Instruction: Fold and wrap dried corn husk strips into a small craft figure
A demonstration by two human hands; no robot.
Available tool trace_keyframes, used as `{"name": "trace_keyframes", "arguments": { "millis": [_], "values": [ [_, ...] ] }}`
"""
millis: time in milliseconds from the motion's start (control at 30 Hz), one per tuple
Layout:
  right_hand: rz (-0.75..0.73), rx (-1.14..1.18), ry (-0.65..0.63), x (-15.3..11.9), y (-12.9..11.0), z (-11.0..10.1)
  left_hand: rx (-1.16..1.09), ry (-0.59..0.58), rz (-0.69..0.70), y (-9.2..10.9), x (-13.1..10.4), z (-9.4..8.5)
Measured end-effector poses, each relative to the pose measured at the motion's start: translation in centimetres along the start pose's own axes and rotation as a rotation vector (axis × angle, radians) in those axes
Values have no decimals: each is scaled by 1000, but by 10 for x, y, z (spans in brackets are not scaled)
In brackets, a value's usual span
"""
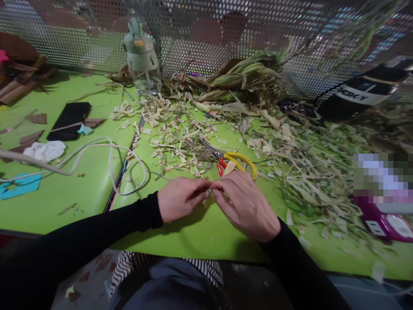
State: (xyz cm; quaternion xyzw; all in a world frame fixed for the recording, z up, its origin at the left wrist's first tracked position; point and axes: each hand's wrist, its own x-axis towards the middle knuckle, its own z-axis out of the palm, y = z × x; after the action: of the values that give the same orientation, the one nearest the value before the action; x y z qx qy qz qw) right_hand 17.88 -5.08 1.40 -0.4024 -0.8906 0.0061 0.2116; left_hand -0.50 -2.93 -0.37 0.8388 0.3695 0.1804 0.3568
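My left hand (182, 198) and my right hand (243, 202) meet at the fingertips over the green table (193, 241). Both are closed in a pinch on a small pale piece of corn husk (209, 193), mostly hidden by the fingers. Just beyond my right hand lie scissors (217, 153) with red and yellow handles, their blades pointing away to the left. A pale strip (229, 167) shows over the handles, partly behind my right hand. Shredded husk scraps (180, 146) are strewn around the blades.
A bundle of dried husks (245, 77) lies against the perforated screen (200, 38), near a clear-bodied bottle (142, 60). More shreds (309, 172) and a black bottle (361, 92) are on the right. Leftward are a white cable (129, 148) and a black phone (69, 120).
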Motion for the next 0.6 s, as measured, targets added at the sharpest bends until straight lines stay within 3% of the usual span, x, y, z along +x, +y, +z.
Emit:
{"name": "trace_keyframes", "arguments": {
  "millis": [167, 433, 600],
  "values": [
    [17, -27, 11, -1, -1, 4, 13, 1, -8, 1, 0, -1],
    [-58, 119, -112, -2, 5, -1, -22, -2, -8, -1, 0, 1],
    [13, 135, -41, -3, 4, -1, -106, 23, -21, -1, 2, -2]
  ]
}}
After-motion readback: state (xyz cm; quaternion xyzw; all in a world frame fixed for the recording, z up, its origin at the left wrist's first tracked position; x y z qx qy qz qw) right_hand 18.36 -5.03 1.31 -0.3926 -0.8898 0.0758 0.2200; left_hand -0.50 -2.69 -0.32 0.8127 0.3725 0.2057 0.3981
